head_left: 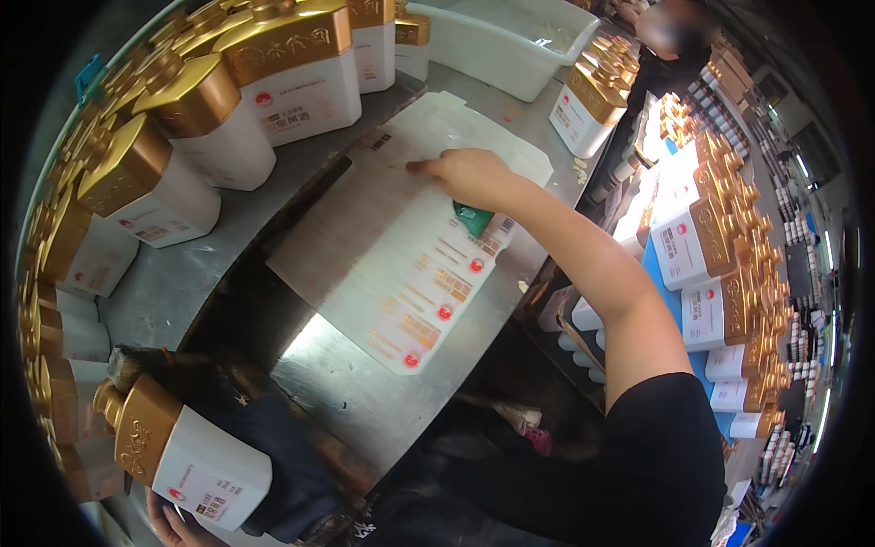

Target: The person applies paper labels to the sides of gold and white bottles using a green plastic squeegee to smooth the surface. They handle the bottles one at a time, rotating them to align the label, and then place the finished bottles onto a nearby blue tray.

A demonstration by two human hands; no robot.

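bare metal on the table (351, 406) runs from the near end of the sheet (369, 242) toward the person; standing bottles (296, 91) crowd the left side, a white tub (483, 50) closes the far end, and the right edge drops into a dark gap. the sheet is pale and translucent, notched at its corners, with gold print and red dots along its right part; its left side reaches over a dark opening. the held bottle (196, 456) is white with a gold shoulder, tilted, neck toward upper left. the right hand (474, 180) curls around a green piece (472, 220) above the sheet's far half; the left hand (167, 523), mostly hidden, grips the held bottle from below, left of the sheet.
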